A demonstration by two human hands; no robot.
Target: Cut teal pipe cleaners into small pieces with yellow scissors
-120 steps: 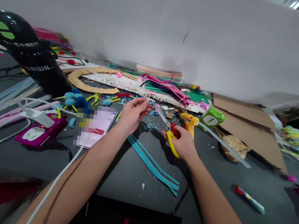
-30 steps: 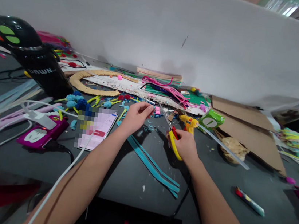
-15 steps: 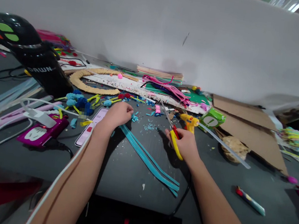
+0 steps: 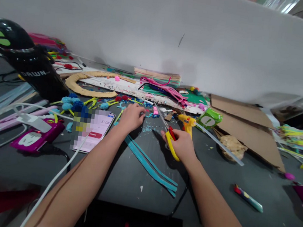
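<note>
My right hand (image 4: 182,145) is closed round scissors with yellow and red handles (image 4: 171,146); their metal blades point up and left, toward the wall. My left hand (image 4: 132,117) hovers low over small blue clippings (image 4: 149,129), its fingers curled together; whatever they pinch, if anything, is hidden. Long light-blue fuzzy strips (image 4: 150,166) lie on the dark table, running from beneath my left wrist toward the front right. Just beyond my right hand stands a yellow glue gun (image 4: 186,122) with a clear glue stick (image 4: 220,144) sticking out of its back.
Left of my left arm lie a lit phone (image 4: 97,130), a purple power socket (image 4: 37,135) with white cables and a black bottle (image 4: 32,64). A tan ring (image 4: 74,83) and pink strips (image 4: 168,89) lie at the back. Cardboard (image 4: 249,137) and a pen-like tube (image 4: 248,198) are at right.
My left hand has shifted right and slightly forward over the clippings, uncovering more of the phone. My right hand keeps its hold on the scissors. The whole view has shifted slightly.
</note>
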